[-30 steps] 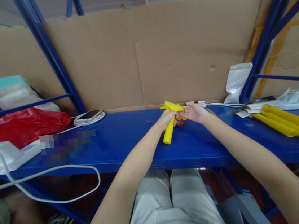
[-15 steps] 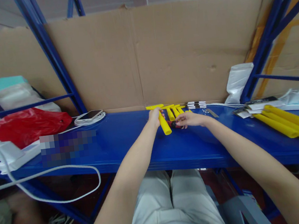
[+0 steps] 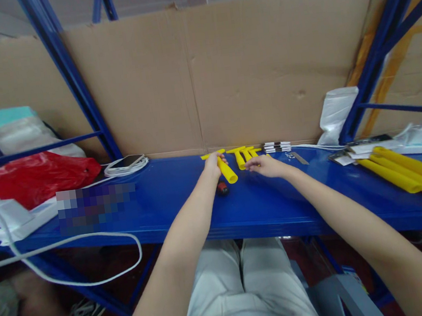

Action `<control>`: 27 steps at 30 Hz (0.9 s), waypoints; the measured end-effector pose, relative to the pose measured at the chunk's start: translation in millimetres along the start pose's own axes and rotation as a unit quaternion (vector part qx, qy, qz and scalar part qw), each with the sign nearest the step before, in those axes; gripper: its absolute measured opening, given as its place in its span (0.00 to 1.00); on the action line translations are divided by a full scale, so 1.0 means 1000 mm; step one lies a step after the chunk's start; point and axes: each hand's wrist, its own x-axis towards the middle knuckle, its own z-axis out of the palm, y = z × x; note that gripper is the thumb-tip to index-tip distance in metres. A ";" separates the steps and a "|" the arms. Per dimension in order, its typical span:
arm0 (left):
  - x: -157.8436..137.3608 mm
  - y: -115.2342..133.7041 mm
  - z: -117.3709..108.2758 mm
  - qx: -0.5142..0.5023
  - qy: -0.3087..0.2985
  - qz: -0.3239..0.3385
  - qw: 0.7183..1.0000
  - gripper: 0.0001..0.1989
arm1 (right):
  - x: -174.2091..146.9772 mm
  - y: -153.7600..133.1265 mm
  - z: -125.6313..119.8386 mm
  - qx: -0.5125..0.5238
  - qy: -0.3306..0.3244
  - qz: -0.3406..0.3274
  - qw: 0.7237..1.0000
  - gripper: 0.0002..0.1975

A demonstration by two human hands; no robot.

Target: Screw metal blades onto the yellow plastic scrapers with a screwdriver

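Observation:
My left hand (image 3: 215, 164) is wrapped round a yellow T-shaped piece with a tube-like handle (image 3: 228, 172), its hollow end pointing down toward me. Just below that hand lies a red and black tool (image 3: 222, 188) on the blue table, partly hidden by my wrist; its kind cannot be made out. My right hand (image 3: 266, 165), fingers apart and slightly bent, is beside a row of similar yellow T-shaped pieces (image 3: 240, 159) near the cardboard. No object shows in its fingers, which partly cover the row.
Banded black-and-white bundles (image 3: 277, 147), small metal bits (image 3: 289, 155) and a flat metal strip (image 3: 300, 158) lie right of the row. Yellow tubes (image 3: 401, 175) are farther right. A phone (image 3: 129, 161), coiled white cable and red bag (image 3: 44, 178) are left. Cardboard (image 3: 246, 71) closes the back.
The red and black tool, earlier at my right hand, now lies below my left hand. My left hand moved slightly left with the yellow piece; my right hand is nearer the row.

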 end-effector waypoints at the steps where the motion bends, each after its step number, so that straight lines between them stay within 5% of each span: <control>1: 0.000 0.002 -0.002 -0.016 -0.007 -0.015 1.000 0.08 | -0.001 -0.003 0.002 -0.015 -0.007 -0.010 1.000 0.13; 6: 0.000 0.018 -0.012 -0.145 -0.024 -0.048 0.988 0.08 | -0.005 -0.016 0.006 -0.056 -0.024 -0.025 0.998 0.15; 12: 0.013 0.044 -0.023 -0.239 0.048 0.029 0.969 0.14 | -0.006 -0.015 0.003 -0.078 -0.021 -0.032 0.996 0.17; 15: 0.021 0.047 -0.027 -0.224 0.102 0.043 0.968 0.14 | -0.003 -0.013 0.013 -0.085 -0.015 -0.055 0.995 0.19; 20: 0.024 0.040 -0.028 -0.213 0.108 0.047 0.970 0.10 | 0.009 -0.019 0.044 -0.151 -0.037 -0.127 0.980 0.23; 27: 0.022 0.030 -0.023 -0.175 0.127 0.061 0.974 0.07 | 0.031 -0.041 0.055 -0.287 -0.067 -0.091 0.951 0.23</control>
